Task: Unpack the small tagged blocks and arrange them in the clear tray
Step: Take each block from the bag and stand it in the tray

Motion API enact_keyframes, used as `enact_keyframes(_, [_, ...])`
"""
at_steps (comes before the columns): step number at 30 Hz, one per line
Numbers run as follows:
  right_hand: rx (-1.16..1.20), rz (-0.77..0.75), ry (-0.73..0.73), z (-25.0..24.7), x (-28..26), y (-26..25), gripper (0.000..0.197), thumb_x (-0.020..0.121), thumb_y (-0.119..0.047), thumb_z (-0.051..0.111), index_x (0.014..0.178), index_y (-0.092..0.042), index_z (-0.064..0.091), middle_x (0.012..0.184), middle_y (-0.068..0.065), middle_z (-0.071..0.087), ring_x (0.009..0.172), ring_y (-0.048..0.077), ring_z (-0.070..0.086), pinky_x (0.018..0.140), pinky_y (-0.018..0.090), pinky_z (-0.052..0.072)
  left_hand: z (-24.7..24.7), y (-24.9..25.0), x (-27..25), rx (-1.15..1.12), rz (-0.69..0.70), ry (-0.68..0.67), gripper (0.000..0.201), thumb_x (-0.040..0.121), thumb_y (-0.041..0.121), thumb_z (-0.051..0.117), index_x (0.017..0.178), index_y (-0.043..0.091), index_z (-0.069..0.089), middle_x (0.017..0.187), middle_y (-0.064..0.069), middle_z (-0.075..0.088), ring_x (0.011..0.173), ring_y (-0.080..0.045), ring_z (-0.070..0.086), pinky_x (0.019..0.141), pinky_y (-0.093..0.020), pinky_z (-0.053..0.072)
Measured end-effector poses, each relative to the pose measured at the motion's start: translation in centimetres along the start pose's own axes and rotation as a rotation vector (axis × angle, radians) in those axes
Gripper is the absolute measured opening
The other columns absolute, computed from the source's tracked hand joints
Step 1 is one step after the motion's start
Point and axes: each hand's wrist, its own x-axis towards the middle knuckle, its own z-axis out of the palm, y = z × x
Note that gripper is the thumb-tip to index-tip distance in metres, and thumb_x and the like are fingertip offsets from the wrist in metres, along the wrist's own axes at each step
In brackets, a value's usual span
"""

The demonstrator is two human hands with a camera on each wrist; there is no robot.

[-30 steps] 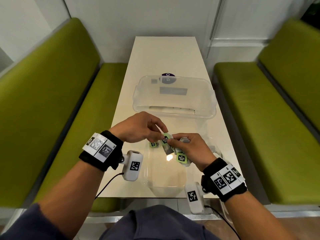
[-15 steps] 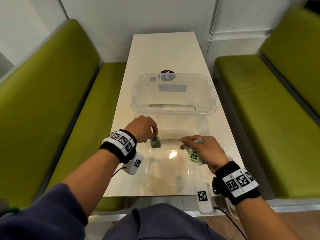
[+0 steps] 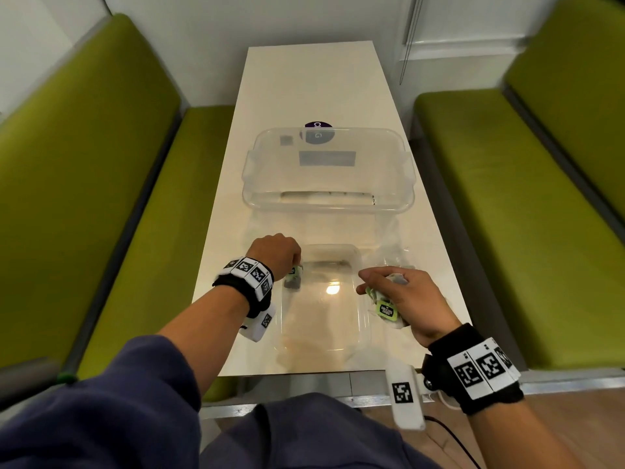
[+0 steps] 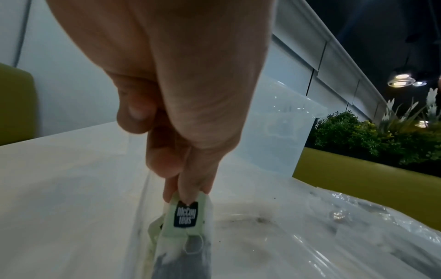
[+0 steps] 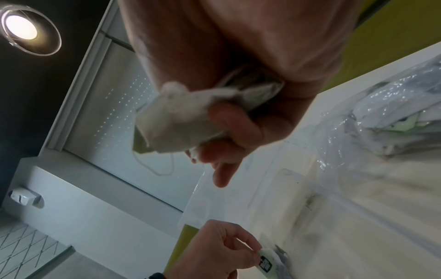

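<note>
At the near left corner of the clear tray (image 3: 363,328), the left hand (image 3: 275,255) pinches a tea bag (image 4: 183,243) by its pale green tag between thumb and fingertip, the bag hanging upright with its lower end inside the tray by the left wall. Gripping at the tag appears intended to let the pouch settle on its edge against that wall, starting a row. Beyond the tray's right wall, the right hand (image 3: 404,297) is curled round a bunch of further tea bags (image 5: 176,120), apparently kept as a ready supply for the placing hand. Past the tray's far right corner lies a crumpled plastic wrapper (image 5: 391,115) on the worktop (image 3: 314,86); beyond the tray's far wall stands a larger clear bin (image 3: 328,206).

The head view shows both hands relative to the tray but renders the placed bag small and blurred. The left wrist view supplies the printed tag and dark leaf dust on the tray floor. The right wrist view alone reveals green-tagged bags inside the wrapper and a loose string dangling from the held bunch.
</note>
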Motion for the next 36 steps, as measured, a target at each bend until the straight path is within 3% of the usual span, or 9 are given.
enact_keyframes(8, [-0.015, -0.009, -0.011, 0.1, -0.1, -0.3, 0.024, 0.091, -0.028, 0.073, 0.102, -0.008, 0.076, 0.094, 0.016, 0.077, 0.072, 0.01, 0.069, 0.054, 0.026, 0.048, 0.3, -0.2, 0.6, 0.096, 0.022, 0.043, 0.028, 0.097, 0.016, 0.057, 0.117, 0.03, 0.071, 0.119, -0.005, 0.066, 0.105, -0.029, 0.067, 0.085, -0.034, 0.048])
enact_keyframes(11, [-0.004, 0.002, -0.01, 0.2, 0.1, -0.3, 0.035, 0.091, -0.037, 0.071, 0.104, -0.005, 0.075, 0.098, 0.024, 0.072, 0.074, 0.007, 0.071, 0.058, 0.029, 0.047, 0.6, -0.4, 0.7, 0.084, 0.022, 0.056, 0.031, 0.099, 0.016, 0.056, 0.123, 0.029, 0.069, 0.123, -0.007, 0.065, 0.109, -0.03, 0.066, 0.09, -0.035, 0.048])
enact_keyframes(15, [0.003, 0.056, -0.014, 0.5, 0.1, -0.2, 0.041, 0.091, -0.052, 0.065, 0.1, -0.013, 0.077, 0.094, 0.011, 0.078, 0.068, 0.013, 0.065, 0.064, 0.03, 0.044, 0.6, -0.7, 0.7, 0.058, 0.012, 0.092, 0.031, 0.1, 0.016, 0.055, 0.126, 0.028, 0.068, 0.125, -0.008, 0.065, 0.111, -0.031, 0.065, 0.09, -0.035, 0.048])
enact_keyframes(18, [0.03, 0.074, -0.004, 0.8, 0.1, 0.0, 0.046, 0.091, -0.054, 0.064, 0.101, -0.011, 0.076, 0.091, 0.011, 0.078, 0.069, 0.016, 0.064, 0.068, 0.032, 0.044, 0.6, -1.1, 0.8, 0.017, -0.001, 0.11, 0.033, 0.1, 0.016, 0.055, 0.128, 0.029, 0.068, 0.125, -0.008, 0.065, 0.112, -0.031, 0.064, 0.091, -0.036, 0.049])
enact_keyframes(26, [0.028, 0.067, -0.005, 1.7, -0.3, -0.1, 0.048, 0.094, -0.055, 0.06, 0.101, -0.01, 0.076, 0.091, 0.012, 0.078, 0.064, 0.013, 0.065, 0.056, 0.025, 0.043, -0.4, -2.2, 0.1, -0.102, 0.017, 0.165, 0.032, 0.1, 0.015, 0.053, 0.119, 0.029, 0.074, 0.122, -0.004, 0.072, 0.107, -0.03, 0.067, 0.089, -0.038, 0.052])
enact_keyframes(31, [0.099, 0.097, -0.024, 1.6, -0.5, 0.1, 0.056, 0.094, -0.06, 0.056, 0.103, -0.008, 0.075, 0.09, 0.015, 0.076, 0.06, 0.016, 0.06, 0.054, 0.028, 0.03, -1.7, -2.5, -1.5, -0.308, -0.003, 0.231, 0.022, 0.097, 0.02, 0.061, 0.113, 0.025, 0.075, 0.109, 0.004, 0.076, 0.1, -0.022, 0.069, 0.095, -0.036, 0.052])
enact_keyframes(36, [0.169, 0.135, -0.022, 1.6, -0.5, 0.9, 0.056, 0.092, -0.061, 0.059, 0.102, -0.008, 0.075, 0.088, 0.017, 0.072, 0.052, 0.021, 0.053, 0.053, 0.031, 0.035, -4.0, -1.0, -5.0, -0.591, 0.066, 0.24, 0.013, 0.094, 0.031, 0.069, 0.104, 0.03, 0.077, 0.098, 0.013, 0.075, 0.074, 0.001, 0.064, 0.077, -0.024, 0.049])
